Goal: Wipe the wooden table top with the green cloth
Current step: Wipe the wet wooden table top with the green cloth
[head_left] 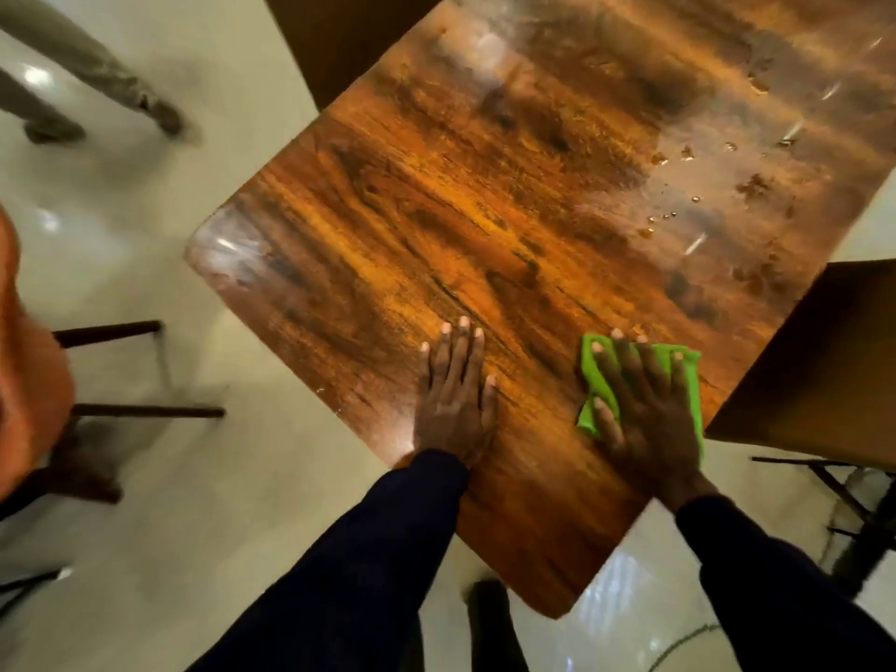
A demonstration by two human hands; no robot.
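Your right hand (647, 409) lies flat with fingers spread wide, pressing the green cloth (687, 380) down on the wooden table top (485, 211), near its right edge close to you. The cloth is crumpled, showing on both sides of your palm. Your left hand (453, 405) rests flat on bare wood just beside it, fingers straight and close together, holding nothing. Water drops and wet smears (679, 206) sit on the far right part of the top. Chair seat (814, 361) just right of the cloth. Pale floor (145, 550) all around.
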